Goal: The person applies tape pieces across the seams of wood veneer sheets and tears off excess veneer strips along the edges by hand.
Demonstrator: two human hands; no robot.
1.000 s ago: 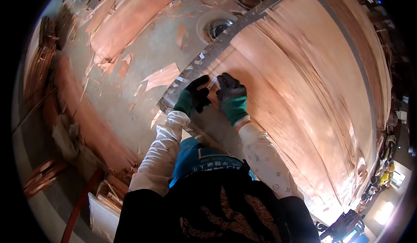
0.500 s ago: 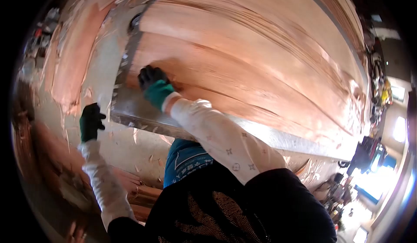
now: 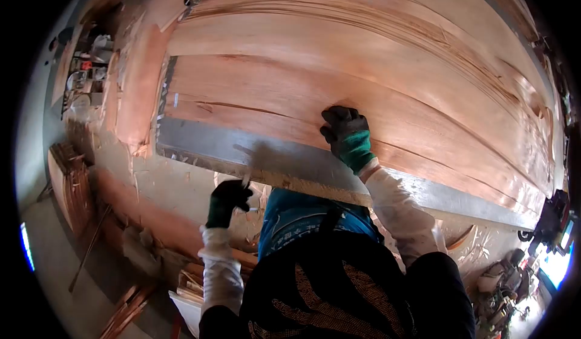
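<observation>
Where the head view looked down, veneer sheets [image 3: 272, 82] lay flat on a grey bench [image 3: 209, 134], back from its near edge. Right hand [image 3: 346, 134]: gloved, fingers curled, resting on the near sheets; whether anything was pinched could not be told. Left hand [image 3: 230, 203]: gloved, just off the near edge, fingers bent; its grip could not be told. Progress, by judgement: sheets laid side by side; one white strip [image 3: 176, 100] down at the left end; a dark gap [image 3: 248, 107] farther right uncovered. Orientation: long axis and grain left to right, bowing nearer rightward; trimmed ends pointing left.
</observation>
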